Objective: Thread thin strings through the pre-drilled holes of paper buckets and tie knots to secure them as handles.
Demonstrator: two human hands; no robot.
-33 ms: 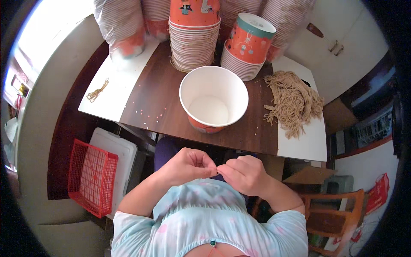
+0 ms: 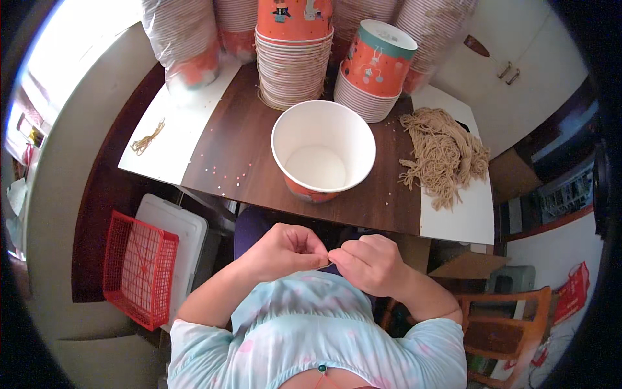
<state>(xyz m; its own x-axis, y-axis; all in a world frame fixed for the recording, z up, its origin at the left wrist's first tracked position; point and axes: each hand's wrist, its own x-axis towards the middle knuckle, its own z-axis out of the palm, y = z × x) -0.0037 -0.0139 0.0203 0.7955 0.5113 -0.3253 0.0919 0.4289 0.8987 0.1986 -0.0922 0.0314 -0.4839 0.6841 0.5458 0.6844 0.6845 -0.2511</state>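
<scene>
In front of my body, just below the table's near edge, my left hand (image 2: 289,249) and my right hand (image 2: 372,264) meet fingertip to fingertip. Both are closed in a pinch. A short bit of thin tan cord (image 2: 326,266) shows at the fingertips; the rest of it is hidden by the fingers. Beyond my hands stands a large paper bucket (image 2: 358,139), upright, white inside and orange outside, with nothing seen in it. A tangled heap of tan cord (image 2: 446,155) lies at the right of the table.
Nested stacks of orange paper buckets (image 2: 291,68) line the back, with an upturned one (image 2: 379,61) on the right stack. A small cord bunch (image 2: 148,137) lies on the left white tabletop (image 2: 165,107). A red basket (image 2: 139,269) sits lower left; a wooden chair (image 2: 505,318) stands lower right.
My hands stay almost in place, fingertips together. A little more of the thin cord shows beneath them now.
</scene>
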